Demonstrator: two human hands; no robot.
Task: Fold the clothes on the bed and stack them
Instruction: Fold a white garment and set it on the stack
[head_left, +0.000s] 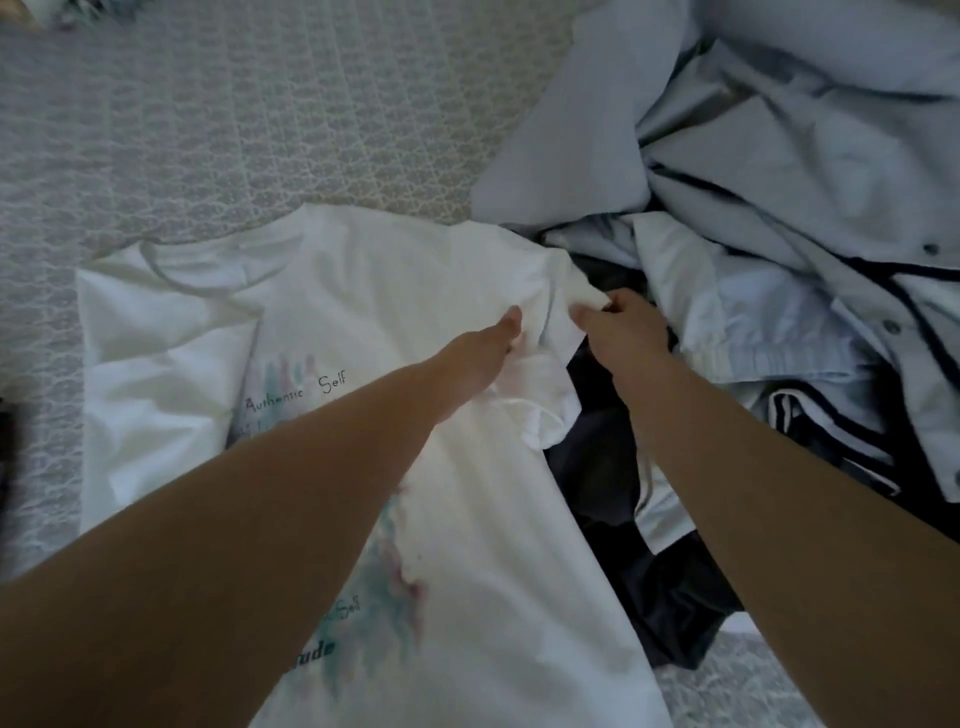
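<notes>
Cloth covers most of what we see: a white T-shirt (363, 322) lies spread on the bed (208, 130), whose cover is grey with a pale lattice pattern. We read "Authentic Self" in dark letters on the shirt's chest, beside a blurred teal and pink print, and the same print shows again lower on the shirt near the bottom edge of the view. Its neckline lies toward the upper left.

We see 2 bare forearms reaching in from below. Our left hand (493, 343) lies on the shirt near its right edge, thumb stretched forward; its fingers are tucked under or behind the fabric, so we cannot tell whether they are clenched or loose. Our right hand (618, 327) pinches a bunched fold of the shirt's right edge between thumb and curled fingers, lifting it slightly off the heap beneath.

Just to the right, touching the shirt, we find an unfolded pile: a dark navy garment (613, 467) at the bottom, and over it a light blue garment (779, 171) with dark piping and small buttons, crumpled and reaching to the top right corner.
</notes>
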